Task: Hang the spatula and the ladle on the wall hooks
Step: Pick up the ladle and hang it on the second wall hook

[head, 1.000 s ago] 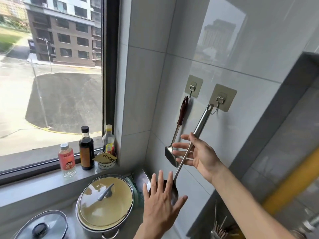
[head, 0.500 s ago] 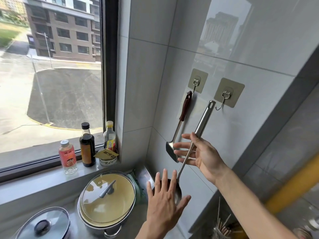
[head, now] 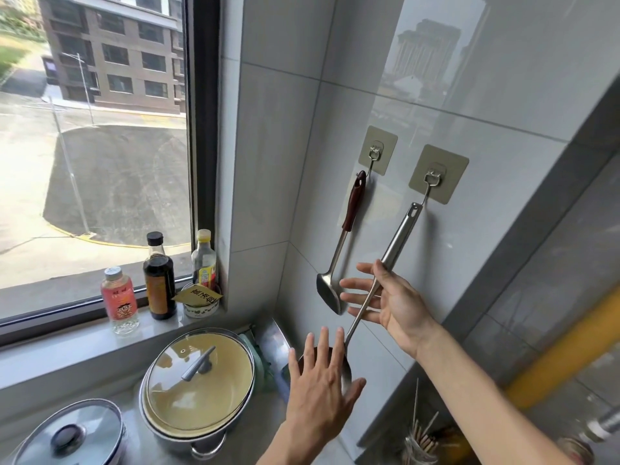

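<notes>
A spatula [head: 353, 206] with a brown handle hangs from the left wall hook [head: 376, 153], its steel blade down by my fingers. A steel ladle [head: 399, 238] leans tilted, with the eyelet at its top end touching the wire tip of the right wall hook [head: 432, 178]; whether it is threaded on I cannot tell. My right hand [head: 394, 305] holds the ladle's handle loosely between thumb and spread fingers. My left hand [head: 320, 384] is spread open in front of the ladle's bowl [head: 347, 372] and hides most of it.
A yellow pot with a glass lid [head: 198, 380] and a second lidded pot [head: 70, 434] stand on the counter below. Bottles [head: 159, 276] and a small cup line the window sill. A holder of chopsticks [head: 421, 444] stands at the lower right.
The ladle's top end sat at the right hook, dropped just below and left of it, and is back at the hook's tip. Both hands keep nearly the same pose.
</notes>
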`<state>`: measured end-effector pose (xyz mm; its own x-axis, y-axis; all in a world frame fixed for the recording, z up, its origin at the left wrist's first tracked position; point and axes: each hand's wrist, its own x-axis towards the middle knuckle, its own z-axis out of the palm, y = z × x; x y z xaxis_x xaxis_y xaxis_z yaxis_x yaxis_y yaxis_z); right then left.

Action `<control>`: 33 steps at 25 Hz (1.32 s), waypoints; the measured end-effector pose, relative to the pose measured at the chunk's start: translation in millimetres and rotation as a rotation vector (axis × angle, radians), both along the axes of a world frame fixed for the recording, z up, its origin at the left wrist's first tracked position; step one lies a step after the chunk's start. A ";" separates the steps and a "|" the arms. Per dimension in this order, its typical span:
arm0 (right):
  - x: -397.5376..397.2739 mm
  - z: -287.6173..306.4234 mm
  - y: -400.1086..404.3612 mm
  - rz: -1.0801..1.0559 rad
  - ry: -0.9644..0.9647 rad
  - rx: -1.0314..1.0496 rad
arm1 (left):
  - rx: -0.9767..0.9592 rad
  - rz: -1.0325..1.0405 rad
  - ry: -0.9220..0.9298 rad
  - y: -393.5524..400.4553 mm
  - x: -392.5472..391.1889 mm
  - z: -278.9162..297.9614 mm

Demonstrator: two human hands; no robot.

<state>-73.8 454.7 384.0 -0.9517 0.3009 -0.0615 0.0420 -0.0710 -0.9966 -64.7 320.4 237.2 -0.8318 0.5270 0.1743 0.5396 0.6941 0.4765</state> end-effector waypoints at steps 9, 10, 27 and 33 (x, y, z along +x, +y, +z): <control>-4.3 -6.0 8.0 -0.058 -0.038 0.024 | 0.032 -0.159 -0.071 12.9 2.7 3.6; -4.4 -5.4 8.4 -0.073 -0.045 0.031 | 0.031 -0.180 -0.088 15.7 0.8 5.1; 46.7 11.0 -8.6 -0.031 0.446 1.688 | 0.057 -0.337 -0.205 38.0 -10.4 -11.9; 14.7 -18.8 17.2 0.216 -0.046 2.545 | 0.086 -0.232 -0.113 24.7 -19.5 -13.9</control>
<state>-59.1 472.0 365.2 -0.9715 -0.2295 0.0593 -0.0968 0.6125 0.7845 -84.3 345.1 223.3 -0.7073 0.6929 0.1398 0.6197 0.5127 0.5942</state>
